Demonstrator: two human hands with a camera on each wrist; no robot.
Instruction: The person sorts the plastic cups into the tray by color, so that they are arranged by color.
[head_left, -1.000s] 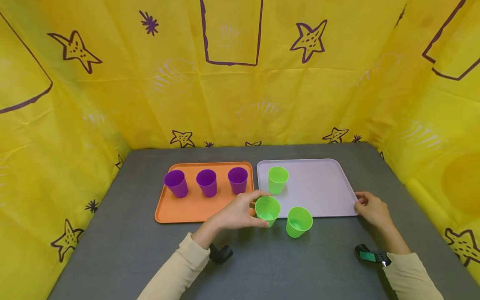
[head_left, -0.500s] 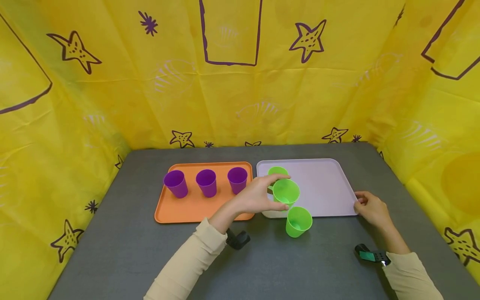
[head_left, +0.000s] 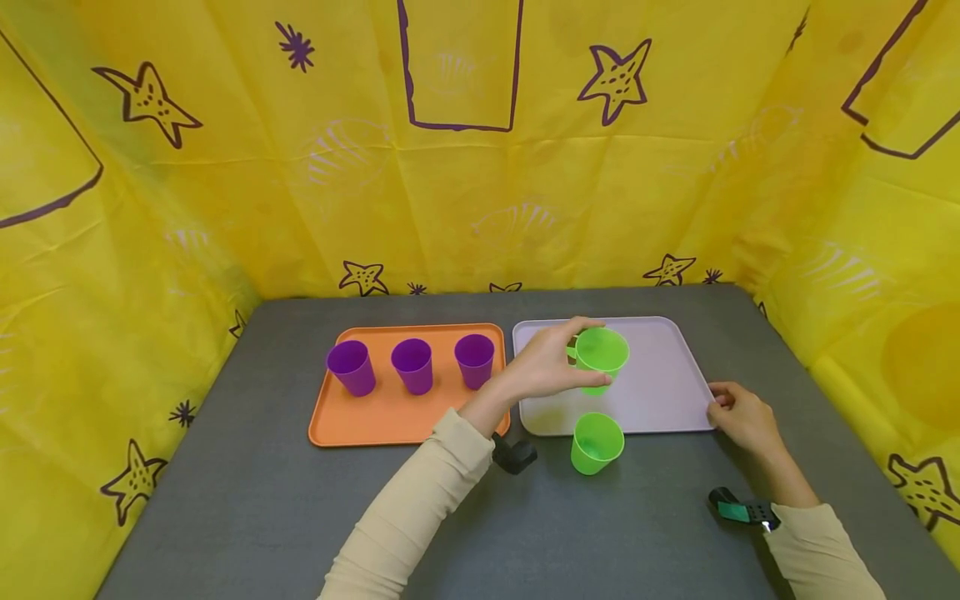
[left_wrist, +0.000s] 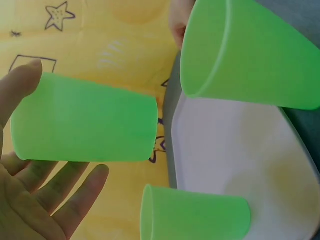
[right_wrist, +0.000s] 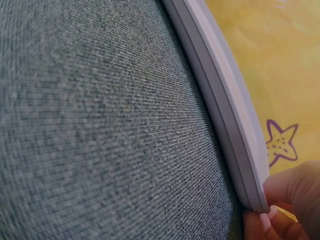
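Note:
My left hand (head_left: 551, 365) grips a green plastic cup (head_left: 602, 357) between thumb and fingers, raised over the pale lilac tray (head_left: 660, 375). In the left wrist view the held cup (left_wrist: 85, 117) shows the thumb on one side and fingers on the other. A second green cup (left_wrist: 200, 215) stands on the tray; in the head view my left hand hides it. The third green cup (head_left: 597, 444) stands on the table in front of the tray. My right hand (head_left: 746, 419) pinches the tray's near right corner, thumb on its rim (right_wrist: 252, 170).
Left of the lilac tray lies an orange tray (head_left: 375, 425). Three purple cups (head_left: 412, 365) stand in a row on it, the leftmost (head_left: 352, 367) near its left edge. The grey table (head_left: 247, 500) is enclosed by yellow patterned cloth (head_left: 480, 183).
My left hand has carried the green cup up and to the right, from the tray's front left corner to above its middle. My right hand stays at the corner.

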